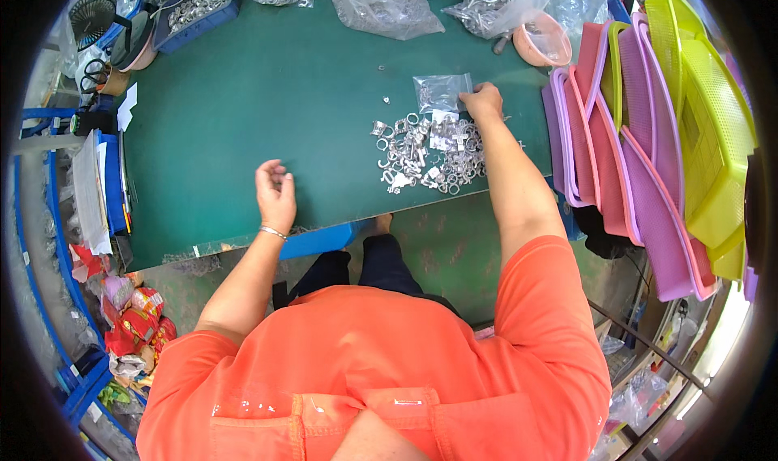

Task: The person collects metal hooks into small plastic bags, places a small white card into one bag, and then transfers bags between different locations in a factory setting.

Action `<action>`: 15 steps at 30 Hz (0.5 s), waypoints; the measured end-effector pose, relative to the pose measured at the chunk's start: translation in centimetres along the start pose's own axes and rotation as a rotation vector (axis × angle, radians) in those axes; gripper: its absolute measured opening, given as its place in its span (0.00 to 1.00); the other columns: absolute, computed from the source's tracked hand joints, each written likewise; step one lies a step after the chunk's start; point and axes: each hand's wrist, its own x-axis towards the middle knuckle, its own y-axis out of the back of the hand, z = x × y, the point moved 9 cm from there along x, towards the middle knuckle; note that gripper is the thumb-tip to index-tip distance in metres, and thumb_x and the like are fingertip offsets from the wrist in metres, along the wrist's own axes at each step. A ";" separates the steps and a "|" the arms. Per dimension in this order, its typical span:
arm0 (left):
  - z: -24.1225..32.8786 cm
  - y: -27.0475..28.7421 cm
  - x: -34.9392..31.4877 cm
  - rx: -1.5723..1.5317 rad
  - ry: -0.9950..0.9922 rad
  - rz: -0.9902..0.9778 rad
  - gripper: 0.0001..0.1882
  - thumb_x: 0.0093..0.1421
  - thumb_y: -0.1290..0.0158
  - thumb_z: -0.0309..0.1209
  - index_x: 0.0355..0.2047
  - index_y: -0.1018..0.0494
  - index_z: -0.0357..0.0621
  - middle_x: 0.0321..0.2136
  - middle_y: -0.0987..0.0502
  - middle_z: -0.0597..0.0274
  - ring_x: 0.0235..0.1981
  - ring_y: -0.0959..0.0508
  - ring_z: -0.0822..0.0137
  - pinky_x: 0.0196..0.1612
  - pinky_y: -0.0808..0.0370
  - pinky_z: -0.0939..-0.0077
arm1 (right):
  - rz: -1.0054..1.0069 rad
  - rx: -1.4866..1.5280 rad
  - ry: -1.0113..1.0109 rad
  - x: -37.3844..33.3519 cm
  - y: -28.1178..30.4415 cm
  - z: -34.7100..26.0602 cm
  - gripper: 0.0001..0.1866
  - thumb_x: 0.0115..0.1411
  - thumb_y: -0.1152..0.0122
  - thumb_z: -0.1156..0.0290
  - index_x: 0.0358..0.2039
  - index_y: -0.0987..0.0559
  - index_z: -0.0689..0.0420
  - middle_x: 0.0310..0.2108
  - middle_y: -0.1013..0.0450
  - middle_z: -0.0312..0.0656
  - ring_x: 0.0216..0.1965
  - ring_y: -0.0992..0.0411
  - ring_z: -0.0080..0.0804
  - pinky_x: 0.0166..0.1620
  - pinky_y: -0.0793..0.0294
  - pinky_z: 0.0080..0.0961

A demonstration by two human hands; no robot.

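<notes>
- The right hand (483, 102) is pinching the small clear bag's (440, 93) right edge, above the metal parts pile (428, 155).
- The left hand (275, 194) is hovering loosely curled, holding nothing, over the green table (267, 96).

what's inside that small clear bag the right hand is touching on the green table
The small clear bag under the right hand shows a few small silvery metal pieces. Their exact shape is too small to tell.
</notes>
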 end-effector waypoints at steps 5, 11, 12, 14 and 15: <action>3.6 -5.9 2.5 0.048 -0.159 -0.099 0.15 0.52 0.51 0.22 0.42 0.35 0.40 0.34 0.32 0.59 0.33 0.30 0.69 0.35 0.30 0.79 | -0.075 0.774 0.330 -0.2 2.5 -3.0 0.07 0.54 0.42 0.70 0.29 0.24 0.61 0.29 0.26 0.37 0.30 0.29 0.22 0.32 0.30 0.21; 8.3 -16.2 9.7 0.202 -0.336 -0.377 0.17 0.52 0.51 0.25 0.45 0.33 0.41 0.43 0.31 0.54 0.41 0.29 0.58 0.46 0.32 0.70 | -0.137 1.271 0.263 -0.5 8.6 -1.4 0.09 0.63 0.56 0.69 0.38 0.32 0.62 0.38 0.28 0.50 0.37 0.26 0.38 0.36 0.24 0.27; 8.3 -18.0 10.8 0.244 -0.358 -0.407 0.19 0.52 0.51 0.25 0.45 0.33 0.41 0.45 0.31 0.53 0.44 0.30 0.56 0.49 0.33 0.68 | -0.135 1.332 0.188 -0.1 8.6 -0.3 0.12 0.63 0.57 0.68 0.41 0.33 0.63 0.40 0.29 0.50 0.40 0.27 0.41 0.40 0.25 0.30; 8.5 -20.7 12.2 0.349 -0.549 -0.371 0.21 0.50 0.49 0.26 0.47 0.34 0.41 0.50 0.34 0.52 0.50 0.33 0.54 0.53 0.37 0.67 | -0.140 1.338 0.082 1.6 7.5 3.1 0.15 0.63 0.57 0.68 0.46 0.34 0.65 0.41 0.29 0.51 0.44 0.30 0.38 0.45 0.29 0.28; 8.0 -22.3 12.7 0.350 -0.479 -0.456 0.20 0.52 0.51 0.27 0.48 0.34 0.42 0.53 0.36 0.54 0.54 0.36 0.55 0.56 0.40 0.67 | -0.084 1.197 0.079 1.8 7.3 5.1 0.16 0.63 0.57 0.69 0.48 0.35 0.64 0.43 0.30 0.49 0.46 0.31 0.37 0.46 0.31 0.28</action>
